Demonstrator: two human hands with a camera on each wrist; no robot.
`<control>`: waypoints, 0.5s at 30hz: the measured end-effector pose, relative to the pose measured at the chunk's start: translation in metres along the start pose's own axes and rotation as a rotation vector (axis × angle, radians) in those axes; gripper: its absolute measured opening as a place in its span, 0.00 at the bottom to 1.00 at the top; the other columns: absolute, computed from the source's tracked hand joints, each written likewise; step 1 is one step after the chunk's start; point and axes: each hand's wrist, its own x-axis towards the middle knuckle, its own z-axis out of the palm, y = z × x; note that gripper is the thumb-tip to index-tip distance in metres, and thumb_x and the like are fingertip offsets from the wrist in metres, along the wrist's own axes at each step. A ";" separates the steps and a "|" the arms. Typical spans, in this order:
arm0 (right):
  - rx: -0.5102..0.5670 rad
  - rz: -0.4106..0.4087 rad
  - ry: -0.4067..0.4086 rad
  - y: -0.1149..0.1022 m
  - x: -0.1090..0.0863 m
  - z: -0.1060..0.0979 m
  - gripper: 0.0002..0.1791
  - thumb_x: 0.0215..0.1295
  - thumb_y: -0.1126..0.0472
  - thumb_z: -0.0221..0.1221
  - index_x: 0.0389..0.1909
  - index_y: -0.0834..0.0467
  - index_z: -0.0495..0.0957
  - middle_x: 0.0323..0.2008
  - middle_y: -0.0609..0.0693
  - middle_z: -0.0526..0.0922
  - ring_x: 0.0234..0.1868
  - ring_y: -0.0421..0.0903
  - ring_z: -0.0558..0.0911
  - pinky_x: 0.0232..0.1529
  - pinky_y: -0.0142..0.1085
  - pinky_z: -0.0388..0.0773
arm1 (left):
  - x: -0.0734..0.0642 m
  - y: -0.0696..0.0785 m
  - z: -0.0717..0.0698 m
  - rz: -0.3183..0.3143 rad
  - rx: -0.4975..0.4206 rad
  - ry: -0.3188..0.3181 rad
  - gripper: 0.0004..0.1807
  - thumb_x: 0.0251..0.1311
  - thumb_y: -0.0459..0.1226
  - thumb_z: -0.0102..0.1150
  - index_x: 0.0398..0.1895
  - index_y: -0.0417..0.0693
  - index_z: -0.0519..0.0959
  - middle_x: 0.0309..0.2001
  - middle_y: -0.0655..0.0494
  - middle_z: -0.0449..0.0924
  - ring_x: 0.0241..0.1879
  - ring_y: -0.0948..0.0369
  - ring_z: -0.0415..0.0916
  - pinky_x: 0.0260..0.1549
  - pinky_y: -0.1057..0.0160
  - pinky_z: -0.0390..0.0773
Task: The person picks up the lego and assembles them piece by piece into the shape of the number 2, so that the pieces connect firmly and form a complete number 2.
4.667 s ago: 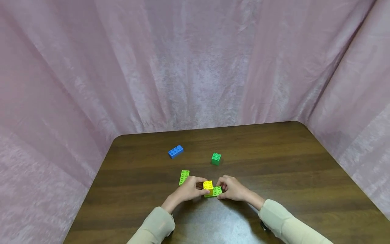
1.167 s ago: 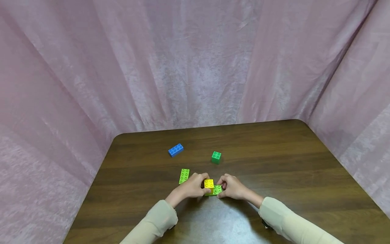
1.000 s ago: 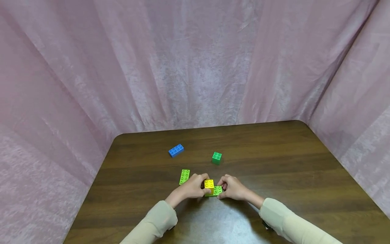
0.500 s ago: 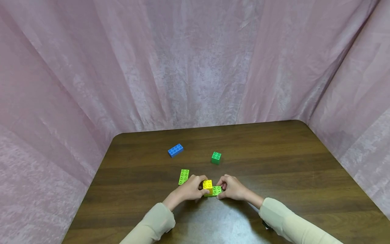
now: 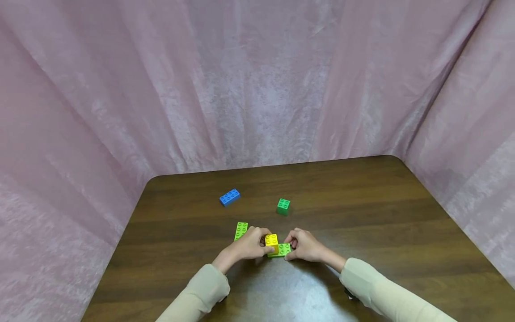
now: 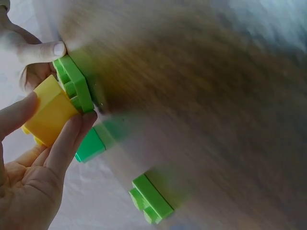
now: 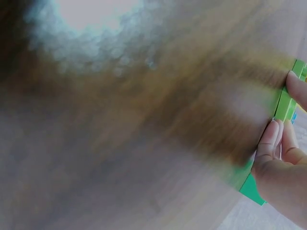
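Observation:
My left hand (image 5: pixel 249 243) grips a square yellow building brick (image 5: pixel 271 241) between thumb and fingers. The yellow brick is over the left part of a flat lime-green brick (image 5: pixel 284 250). In the left wrist view the yellow brick (image 6: pixel 52 111) looks tilted against the studs of the lime-green brick (image 6: pixel 76 86); whether the two are joined I cannot tell. My right hand (image 5: pixel 306 246) pinches the right end of the lime-green brick. In the right wrist view, fingertips (image 7: pixel 273 132) touch that brick (image 7: pixel 285 106), and the yellow one is mostly hidden.
A second lime-green brick (image 5: pixel 241 230) lies beside my left hand, partly covered by it. Farther back are a small dark green brick (image 5: pixel 283 206) and a long blue brick (image 5: pixel 230 197). The brown wooden table (image 5: pixel 362 201) ends at a pink curtain (image 5: pixel 265 89).
My left hand and the yellow brick have shifted slightly left over the lime-green brick. My right hand keeps its hold. The other bricks lie as before; the head view has moved a little.

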 end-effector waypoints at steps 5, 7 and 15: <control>-0.002 0.007 0.002 -0.001 0.000 0.000 0.18 0.41 0.65 0.76 0.34 0.63 0.80 0.29 0.50 0.76 0.32 0.39 0.72 0.34 0.25 0.71 | -0.001 0.001 0.000 -0.003 0.001 0.005 0.20 0.57 0.37 0.67 0.49 0.32 0.78 0.32 0.53 0.81 0.26 0.67 0.68 0.27 0.73 0.70; -0.002 0.010 0.005 -0.001 0.000 0.000 0.18 0.41 0.66 0.76 0.34 0.63 0.80 0.29 0.50 0.76 0.32 0.40 0.72 0.34 0.25 0.71 | -0.001 0.002 0.000 0.000 -0.004 0.004 0.20 0.57 0.37 0.67 0.49 0.32 0.78 0.32 0.53 0.80 0.26 0.67 0.68 0.27 0.73 0.70; -0.006 -0.005 -0.001 0.000 -0.001 -0.001 0.18 0.42 0.65 0.75 0.34 0.63 0.80 0.30 0.50 0.76 0.32 0.39 0.72 0.34 0.25 0.71 | -0.003 0.002 0.004 0.020 0.000 0.014 0.19 0.58 0.36 0.66 0.49 0.33 0.77 0.32 0.52 0.80 0.26 0.69 0.68 0.27 0.73 0.71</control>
